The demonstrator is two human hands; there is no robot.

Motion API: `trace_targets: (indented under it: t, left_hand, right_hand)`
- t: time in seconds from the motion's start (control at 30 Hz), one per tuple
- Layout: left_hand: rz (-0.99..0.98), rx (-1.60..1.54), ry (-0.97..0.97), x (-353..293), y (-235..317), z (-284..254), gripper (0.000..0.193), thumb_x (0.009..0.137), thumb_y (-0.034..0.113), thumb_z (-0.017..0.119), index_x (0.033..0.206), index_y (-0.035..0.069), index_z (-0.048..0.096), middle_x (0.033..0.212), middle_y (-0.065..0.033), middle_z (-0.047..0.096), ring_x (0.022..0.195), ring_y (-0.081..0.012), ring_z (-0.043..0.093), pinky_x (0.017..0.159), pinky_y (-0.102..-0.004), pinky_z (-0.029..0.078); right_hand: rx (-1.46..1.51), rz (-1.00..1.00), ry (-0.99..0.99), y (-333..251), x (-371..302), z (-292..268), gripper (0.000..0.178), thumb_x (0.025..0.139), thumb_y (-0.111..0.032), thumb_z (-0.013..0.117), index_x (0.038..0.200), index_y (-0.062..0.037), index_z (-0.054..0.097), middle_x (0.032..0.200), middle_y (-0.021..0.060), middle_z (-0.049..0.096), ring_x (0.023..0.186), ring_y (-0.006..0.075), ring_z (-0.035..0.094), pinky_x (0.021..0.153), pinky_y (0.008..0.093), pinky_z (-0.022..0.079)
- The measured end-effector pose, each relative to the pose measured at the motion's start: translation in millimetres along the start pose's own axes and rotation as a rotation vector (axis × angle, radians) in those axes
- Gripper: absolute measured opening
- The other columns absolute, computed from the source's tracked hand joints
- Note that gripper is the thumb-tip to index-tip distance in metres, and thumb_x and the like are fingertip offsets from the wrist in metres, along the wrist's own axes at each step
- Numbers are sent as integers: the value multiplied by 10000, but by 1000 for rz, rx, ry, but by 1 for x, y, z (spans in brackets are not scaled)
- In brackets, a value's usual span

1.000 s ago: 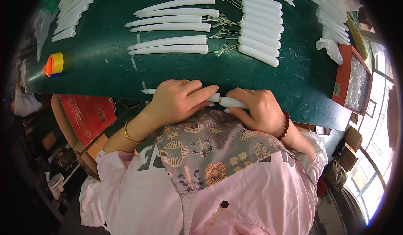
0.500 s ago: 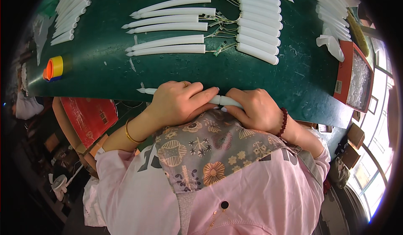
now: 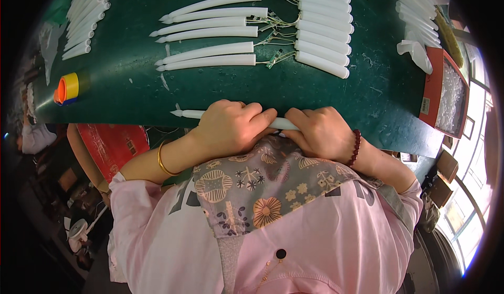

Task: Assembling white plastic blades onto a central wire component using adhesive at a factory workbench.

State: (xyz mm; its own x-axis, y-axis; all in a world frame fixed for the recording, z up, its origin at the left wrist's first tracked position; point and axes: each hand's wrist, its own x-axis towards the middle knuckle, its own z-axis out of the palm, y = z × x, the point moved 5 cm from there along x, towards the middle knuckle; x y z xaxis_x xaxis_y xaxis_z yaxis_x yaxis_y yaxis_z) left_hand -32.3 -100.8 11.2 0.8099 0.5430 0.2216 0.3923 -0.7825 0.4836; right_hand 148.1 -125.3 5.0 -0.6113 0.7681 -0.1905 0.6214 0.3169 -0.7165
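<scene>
A white LED taper candle (image 3: 285, 123) lies level between my hands at the table's near edge, its pointed flame tip sticking out to the left. Closed around its middle is my left hand (image 3: 228, 126), a gold bangle on the wrist. My right hand (image 3: 321, 134), with a dark red bead bracelet, grips the right end. The two hands are close together, and a short white stretch of candle shows between them. Beyond them lie several candle tops (image 3: 212, 60), joined by thin wires and small green circuit boards (image 3: 274, 58) to a row of white candle bases (image 3: 321, 64).
The green table (image 3: 210, 92) carries a yellow and orange tape roll (image 3: 68, 88) at left. White sticks (image 3: 86, 26) are stacked far left, white tubes (image 3: 415, 8) far right. A red box (image 3: 431, 92) with clear plastic inside stands at right; another red carton (image 3: 113, 149) sits below the table's left edge.
My left fingers have curled tighter around the candle, and the joint seen between my hands is now mostly covered. My forearms have spread slightly outward.
</scene>
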Motion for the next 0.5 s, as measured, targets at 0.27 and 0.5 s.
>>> trace_targets:
  t: [0.27,0.5]
  left_hand:
    - [-142,-15,219,7,-1,-14,294,812,331,829,954,86,751,823,-21,604,759,-202,632,561,-311,503]
    - [-256,159,338,26,-33,-30,409,753,322,888,1040,87,716,1057,-47,638,976,-273,632,818,-414,494]
  right_hand:
    - [-217,21,272,9,12,-59,241,879,-258,809,1000,-78,708,1014,103,688,901,328,669,772,454,509]
    - [-486,89,561,6,13,-59,305,836,-197,827,1099,-96,709,1008,39,689,970,251,659,850,393,459]
